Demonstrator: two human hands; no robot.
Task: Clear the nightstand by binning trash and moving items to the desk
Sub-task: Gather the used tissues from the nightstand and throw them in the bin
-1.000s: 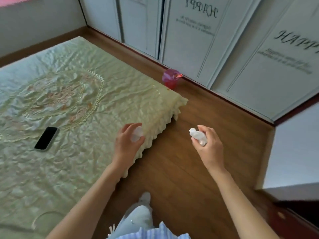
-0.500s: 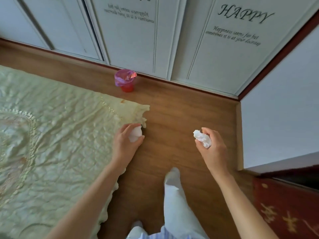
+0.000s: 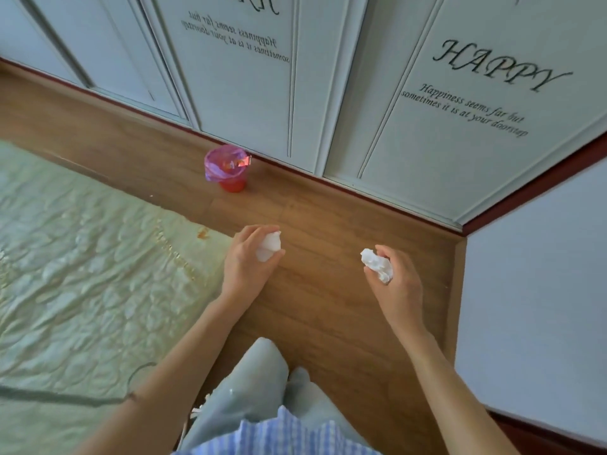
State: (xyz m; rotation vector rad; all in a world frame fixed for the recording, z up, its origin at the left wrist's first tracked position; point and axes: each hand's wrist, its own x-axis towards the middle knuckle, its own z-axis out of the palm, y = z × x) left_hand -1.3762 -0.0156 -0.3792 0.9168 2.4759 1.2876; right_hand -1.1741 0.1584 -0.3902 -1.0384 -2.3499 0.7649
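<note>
My left hand (image 3: 244, 261) is closed around a crumpled white tissue (image 3: 270, 246), held above the wooden floor at the corner of the bed. In my right hand (image 3: 395, 280) sits a second crumpled white tissue (image 3: 377, 265), pinched between fingers and thumb. A small red bin (image 3: 230, 169) lined with a pink plastic bag stands on the floor against the wardrobe, ahead and a little left of both hands. Something red and shiny lies inside it. The nightstand and desk are out of view.
A bed with a pale green quilted cover (image 3: 82, 274) fills the left side. White wardrobe doors (image 3: 427, 110) with "HAPPY" lettering run along the back. A white wall (image 3: 542, 307) closes off the right. My legs (image 3: 262, 389) stand on the wooden floor strip (image 3: 328, 307) between them.
The view has swung right and moved forward along the floor strip; the phone on the bed left the frame and the bin is nearer. Both hands keep holding their tissues.
</note>
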